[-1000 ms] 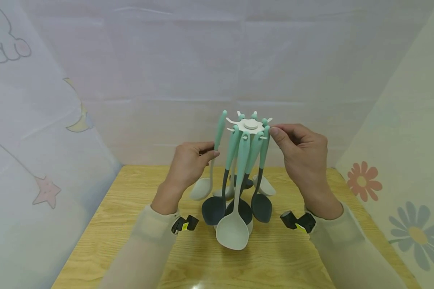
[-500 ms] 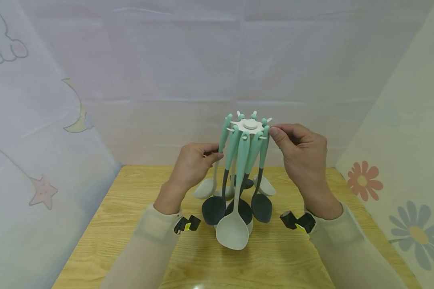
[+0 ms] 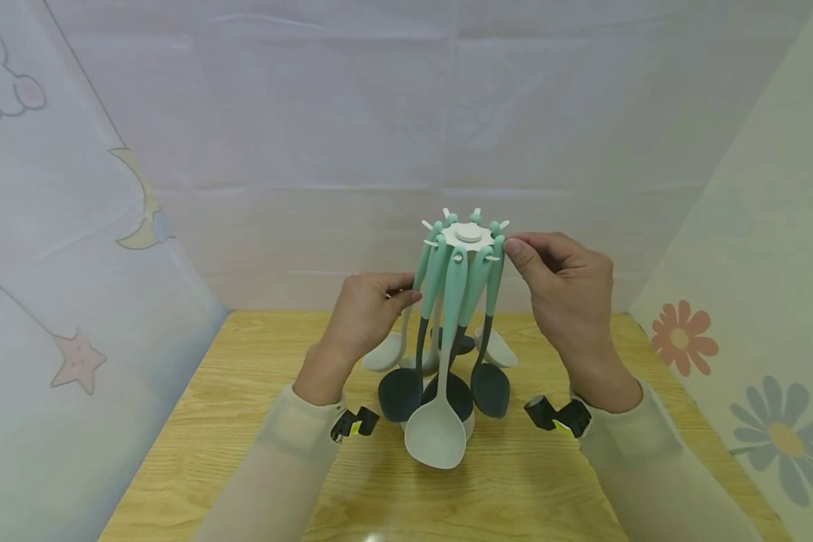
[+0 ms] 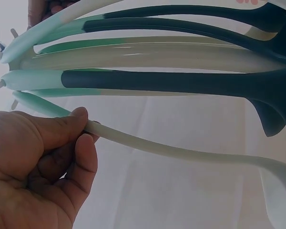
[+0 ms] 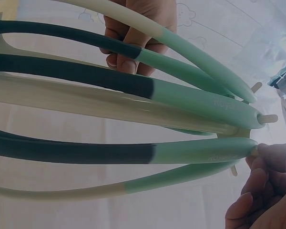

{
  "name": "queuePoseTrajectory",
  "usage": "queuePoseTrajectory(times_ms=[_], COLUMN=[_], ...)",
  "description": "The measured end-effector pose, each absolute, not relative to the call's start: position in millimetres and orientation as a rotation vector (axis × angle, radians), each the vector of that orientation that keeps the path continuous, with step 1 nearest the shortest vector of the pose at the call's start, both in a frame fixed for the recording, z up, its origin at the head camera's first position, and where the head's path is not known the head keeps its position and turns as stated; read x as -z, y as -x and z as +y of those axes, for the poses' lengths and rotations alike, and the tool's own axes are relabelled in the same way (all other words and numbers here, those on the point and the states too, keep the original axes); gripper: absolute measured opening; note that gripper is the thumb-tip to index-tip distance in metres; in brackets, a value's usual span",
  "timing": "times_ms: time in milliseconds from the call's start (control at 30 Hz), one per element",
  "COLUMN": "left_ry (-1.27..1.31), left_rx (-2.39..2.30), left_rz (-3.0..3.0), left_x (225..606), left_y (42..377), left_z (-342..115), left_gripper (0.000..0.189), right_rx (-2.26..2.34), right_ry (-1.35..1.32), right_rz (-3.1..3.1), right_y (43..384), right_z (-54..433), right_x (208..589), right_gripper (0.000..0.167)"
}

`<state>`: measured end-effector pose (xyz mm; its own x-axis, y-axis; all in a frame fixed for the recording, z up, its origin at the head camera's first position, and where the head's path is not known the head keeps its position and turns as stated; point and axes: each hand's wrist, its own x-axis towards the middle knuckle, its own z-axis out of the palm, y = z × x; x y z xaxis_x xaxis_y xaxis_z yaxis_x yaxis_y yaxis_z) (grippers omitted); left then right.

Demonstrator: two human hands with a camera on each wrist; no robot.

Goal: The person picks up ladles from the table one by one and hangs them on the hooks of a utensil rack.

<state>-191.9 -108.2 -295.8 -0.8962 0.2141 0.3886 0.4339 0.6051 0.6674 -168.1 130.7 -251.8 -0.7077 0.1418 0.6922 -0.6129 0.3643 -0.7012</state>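
Note:
A rotating utensil rack (image 3: 468, 235) with a white hooked top stands on the table, hung with several mint-handled utensils. My left hand (image 3: 369, 312) pinches a white ladle (image 3: 384, 352) on the rack's left side, thumb and fingers where the mint handle (image 4: 43, 105) meets the pale shaft (image 4: 167, 151). The ladle's top end is at a left hook. Across from it, my right hand (image 3: 569, 290) pinches a hook (image 5: 255, 150) of the rack at the top of a dark-headed utensil (image 3: 491, 390). In front hangs a white turner (image 3: 436, 434).
Other dark heads, such as a slanted dark turner (image 3: 400, 394), hang close together round the rack. Behind them a white utensil head (image 3: 497, 349) shows at the right. The wooden table (image 3: 244, 452) is bordered by printed cloth walls (image 3: 325, 150).
My left hand has moved the ladle right and slightly down, from beside the rack until its handle end came to the left hook. My right hand has stayed on its hook.

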Motion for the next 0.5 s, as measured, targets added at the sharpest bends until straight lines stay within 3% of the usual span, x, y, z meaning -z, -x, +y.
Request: queuePoseTrajectory(times_ms=[500], left_ry=[0.451], left_rx=[1.273], left_rz=[-2.559], left_x=[306], left_y=[183], left_z=[-119], left_gripper=[0.038], right_rx=[-1.428], right_ry=[-0.318], right_rz=[-2.008], right_y=[168], right_z=[143], right_x=[270], right_gripper=[0.023])
